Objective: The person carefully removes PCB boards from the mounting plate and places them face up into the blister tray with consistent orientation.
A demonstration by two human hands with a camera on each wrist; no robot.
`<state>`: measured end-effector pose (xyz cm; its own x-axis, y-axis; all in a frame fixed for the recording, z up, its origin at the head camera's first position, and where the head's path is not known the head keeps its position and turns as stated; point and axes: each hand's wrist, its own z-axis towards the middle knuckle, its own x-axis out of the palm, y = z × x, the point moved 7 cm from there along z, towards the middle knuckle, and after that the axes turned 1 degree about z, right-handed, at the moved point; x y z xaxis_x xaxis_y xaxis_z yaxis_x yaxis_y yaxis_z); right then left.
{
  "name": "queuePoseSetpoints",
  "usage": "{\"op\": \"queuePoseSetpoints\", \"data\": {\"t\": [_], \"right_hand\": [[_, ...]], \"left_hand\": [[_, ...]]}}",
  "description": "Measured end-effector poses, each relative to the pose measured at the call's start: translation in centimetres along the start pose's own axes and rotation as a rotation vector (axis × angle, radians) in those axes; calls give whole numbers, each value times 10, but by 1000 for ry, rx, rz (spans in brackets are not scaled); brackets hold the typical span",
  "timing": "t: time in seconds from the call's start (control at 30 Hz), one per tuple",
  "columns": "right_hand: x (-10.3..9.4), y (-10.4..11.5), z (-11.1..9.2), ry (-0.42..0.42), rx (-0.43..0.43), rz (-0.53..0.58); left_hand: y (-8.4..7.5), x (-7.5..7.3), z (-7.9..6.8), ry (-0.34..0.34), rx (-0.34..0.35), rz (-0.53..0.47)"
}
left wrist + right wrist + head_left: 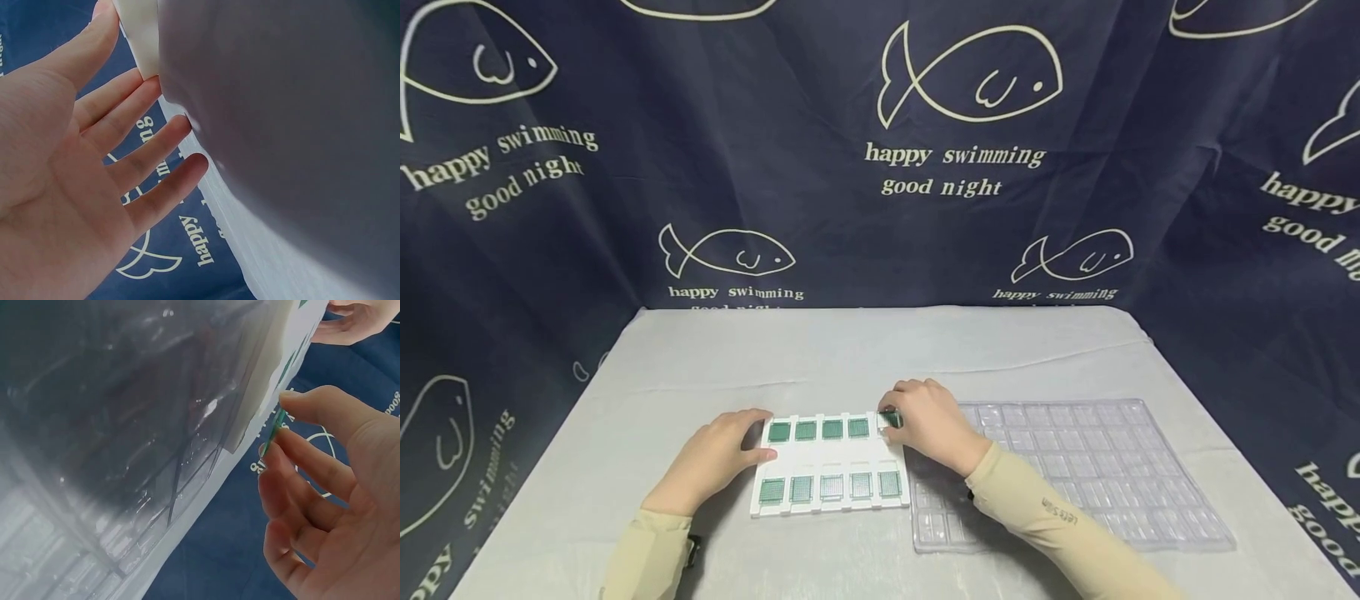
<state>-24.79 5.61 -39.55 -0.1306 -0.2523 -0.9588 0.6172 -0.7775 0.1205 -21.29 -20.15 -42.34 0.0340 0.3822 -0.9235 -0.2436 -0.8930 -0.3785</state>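
Note:
A white holder (790, 454) carries two rows of small green perforated circuit boards (831, 486). At its left end is my left hand (715, 454), thumb on its face and index finger at its far corner. In the left wrist view those fingers are straight and spread, with tips against the white holder (145, 37). My right hand (928, 421) pinches one green circuit board (890, 418) at the holder's far right slot. From the right wrist view, that circuit board (273, 432) is edge-on between thumb and fingertips.
A clear plastic tray (1060, 442) with many compartments lies to the right, partly under my right forearm and beside the holder. Both sit on a table with a white cloth (850, 350). Dark blue fish-print fabric (835, 108) hangs behind and at the sides.

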Motion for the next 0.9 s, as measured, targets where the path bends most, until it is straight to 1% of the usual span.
{"op": "queuePoseSetpoints", "data": {"t": [0.13,0.37,0.9], "right_hand": [[0,-2,0,11,9,-6],[-1,-4,-2,8,3,10],[-2,-17,-6,21,49,35]], "left_hand": [[0,0,0,3,-4,4],[-1,0,0,2,-4,6],[1,0,0,1,-2,8]]}}
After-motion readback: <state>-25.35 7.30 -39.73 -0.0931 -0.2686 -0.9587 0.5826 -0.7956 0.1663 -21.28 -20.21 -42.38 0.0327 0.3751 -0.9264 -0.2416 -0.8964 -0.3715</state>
